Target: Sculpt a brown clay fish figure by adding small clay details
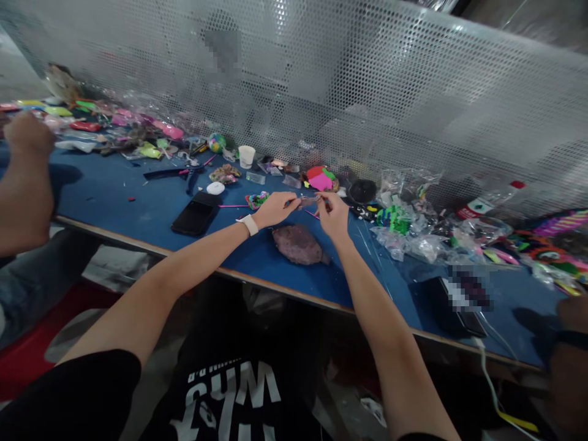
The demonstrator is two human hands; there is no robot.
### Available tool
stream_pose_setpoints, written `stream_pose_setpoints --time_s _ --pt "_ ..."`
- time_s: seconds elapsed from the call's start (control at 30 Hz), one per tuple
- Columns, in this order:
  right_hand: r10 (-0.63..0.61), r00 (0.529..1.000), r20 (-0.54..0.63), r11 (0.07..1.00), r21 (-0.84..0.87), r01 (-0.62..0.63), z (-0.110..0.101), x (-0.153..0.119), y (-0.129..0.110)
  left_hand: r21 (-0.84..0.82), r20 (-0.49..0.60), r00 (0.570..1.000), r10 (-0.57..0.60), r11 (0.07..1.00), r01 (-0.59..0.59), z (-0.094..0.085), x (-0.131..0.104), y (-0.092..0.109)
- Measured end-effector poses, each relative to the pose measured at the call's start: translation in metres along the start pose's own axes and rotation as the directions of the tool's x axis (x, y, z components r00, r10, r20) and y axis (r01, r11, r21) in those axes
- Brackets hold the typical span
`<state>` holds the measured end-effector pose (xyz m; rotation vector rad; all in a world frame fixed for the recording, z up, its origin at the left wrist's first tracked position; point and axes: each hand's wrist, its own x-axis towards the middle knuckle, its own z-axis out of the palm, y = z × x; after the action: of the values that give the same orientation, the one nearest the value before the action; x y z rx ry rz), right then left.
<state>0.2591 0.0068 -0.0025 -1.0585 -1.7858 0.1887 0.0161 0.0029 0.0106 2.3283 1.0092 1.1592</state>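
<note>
My left hand (277, 209), with a pale band on its wrist, pinches one end of a small brownish, partly see-through piece (309, 200). At the other end of this piece, the fingers of my right hand (334, 214) are closed on it. It is too small to tell its kind. Just below both hands, a brown, rough-skinned oval lump (298, 244) with a narrow tip on its right lies on the blue table (257, 263). Close to my left hand are a multicoloured beaded-looking bit (257, 199) and a thin purple stick (233, 206).
A black phone (196, 213) lies left, near a white round lump (215, 188) and a paper cup (247, 156). Plastic wrappers (425, 242) and a bottle (489, 201) crowd the right. A perforated metal screen (294, 79) stands behind. Other people's arms (25, 184) show at both sides.
</note>
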Motion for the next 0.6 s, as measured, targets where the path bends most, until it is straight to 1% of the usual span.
stream_pose_setpoints --time_s 0.13,0.23,0.3,0.37,0.5,0.6 --pt "-0.122 0.986 0.113 0.993 0.006 0.122 0.006 -0.005 -0.017 -0.001 -0.016 1.0 0.003 1.0 -0.003 0.001 0.0 -0.002" --pt "-0.145 0.972 0.187 0.989 0.016 0.144 0.01 -0.008 -0.027 -0.004 -0.04 0.999 -0.001 1.0 0.001 0.001 0.001 -0.004" --pt "-0.138 0.969 0.207 0.99 0.005 0.14 0.012 -0.01 -0.031 -0.008 -0.052 0.999 -0.003 1.0 0.003 0.001 0.001 -0.005" --pt "-0.113 0.973 0.201 0.992 -0.037 0.122 0.013 -0.011 -0.033 -0.017 -0.047 0.999 0.001 1.0 -0.002 0.001 0.0 -0.004" --pt "-0.015 0.985 0.169 0.998 -0.061 0.026 0.013 -0.007 -0.031 -0.056 -0.009 0.999 0.033 0.998 -0.033 0.001 -0.003 -0.001" --pt "0.012 0.985 0.169 0.998 -0.062 -0.001 0.01 -0.004 -0.027 -0.066 0.028 0.999 0.045 0.997 -0.044 0.0 -0.004 0.001"
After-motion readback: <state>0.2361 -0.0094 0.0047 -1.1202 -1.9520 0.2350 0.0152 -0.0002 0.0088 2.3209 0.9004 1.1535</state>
